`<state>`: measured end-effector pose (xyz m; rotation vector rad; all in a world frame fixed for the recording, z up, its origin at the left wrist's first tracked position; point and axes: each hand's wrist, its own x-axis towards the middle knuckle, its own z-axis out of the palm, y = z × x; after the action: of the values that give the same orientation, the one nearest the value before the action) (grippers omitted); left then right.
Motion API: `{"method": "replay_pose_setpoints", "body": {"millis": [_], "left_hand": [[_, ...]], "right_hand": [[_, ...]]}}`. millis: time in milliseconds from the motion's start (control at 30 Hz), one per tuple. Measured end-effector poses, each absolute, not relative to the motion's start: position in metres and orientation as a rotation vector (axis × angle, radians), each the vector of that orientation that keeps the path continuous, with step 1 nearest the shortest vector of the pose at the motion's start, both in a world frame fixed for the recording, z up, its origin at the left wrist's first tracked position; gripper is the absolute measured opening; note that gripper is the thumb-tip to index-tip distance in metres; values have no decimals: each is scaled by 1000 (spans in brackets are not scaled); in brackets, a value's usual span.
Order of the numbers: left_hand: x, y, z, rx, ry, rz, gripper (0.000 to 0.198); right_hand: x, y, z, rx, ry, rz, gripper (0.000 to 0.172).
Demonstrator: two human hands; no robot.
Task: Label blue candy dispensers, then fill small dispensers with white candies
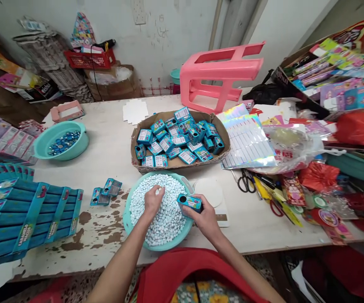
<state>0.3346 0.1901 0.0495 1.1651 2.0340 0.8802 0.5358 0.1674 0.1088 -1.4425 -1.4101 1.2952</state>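
Note:
My right hand (205,216) grips a small blue candy box (189,202) over the right rim of a turquoise basin (127,227). A dark round opening shows at the left end of the box's upward face. Small pale blue-white candies (166,229) fill the basin. My left hand (153,201) is among them, its fingers curled together and touching the candies; what they hold, if anything, is hidden. Behind the basin, a cardboard tray (182,166) holds many similar small blue boxes (172,141). Two flattened-looking blue boxes (106,192) lie left of the basin.
A white scale (222,216) stands right of the basin, partly behind my right hand. Stacked blue display cartons (27,219) and a bowl (83,145) of blue shiny pieces are at left. Black scissors (246,182), holographic sheets (248,143) and a pink stool (220,71) lie right and behind.

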Motion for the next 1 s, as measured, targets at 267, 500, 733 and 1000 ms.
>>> {"method": "replay_pose_setpoints", "body": {"millis": [267,500,733,1000], "left_hand": [[348,183,123,365,1183,1496,27],[357,186,141,327,1164,1611,27],[358,191,147,412,1129,1583,25],[360,200,149,532,1176,1589,24]], "right_hand": [[501,169,119,-1294,-1933,912,27],[484,165,127,-1285,-1985,839,30],[482,173,131,-1287,-1922,870,31],[482,178,131,-1306,-1805,890,29]]}}
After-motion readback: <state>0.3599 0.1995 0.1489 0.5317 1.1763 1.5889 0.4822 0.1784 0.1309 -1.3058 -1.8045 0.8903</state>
